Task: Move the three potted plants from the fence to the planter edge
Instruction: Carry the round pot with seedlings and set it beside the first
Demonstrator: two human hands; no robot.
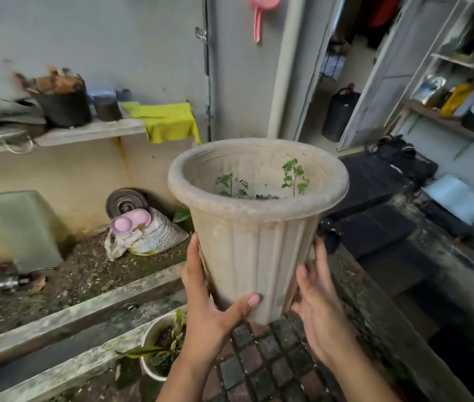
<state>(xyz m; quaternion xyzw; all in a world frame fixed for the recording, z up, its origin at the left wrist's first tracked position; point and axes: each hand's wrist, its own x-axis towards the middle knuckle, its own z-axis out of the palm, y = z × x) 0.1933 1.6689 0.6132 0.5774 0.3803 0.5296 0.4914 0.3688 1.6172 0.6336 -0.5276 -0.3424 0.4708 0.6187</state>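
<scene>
Both hands form the grip on one large beige ribbed pot (259,227), clamped on its lower part from opposite sides. Left hand (212,309) cups the left side near the base, fingers running up the wall and the thumb (244,304) laid across the front just above the bottom edge. Right hand (320,309) presses the right side, fingers pointing upward along the ribs, palm turned inward. Both forearms rise from the bottom of the view, angled toward each other.

That pot is held in the air, tilted slightly toward the camera, above the brick paving (261,364) and near the concrete planter edge (84,311). Inside it, two small green seedlings (293,175) stand in the soil, with a few tiny sprouts between them.

One second pot, white with striped leaves (157,349), sits low at the left, beside the left forearm and against the concrete edging. On the ledge (90,132) along the wall stand one black pot of dry brown leaves (61,103) and one yellow cloth (169,120).
</scene>
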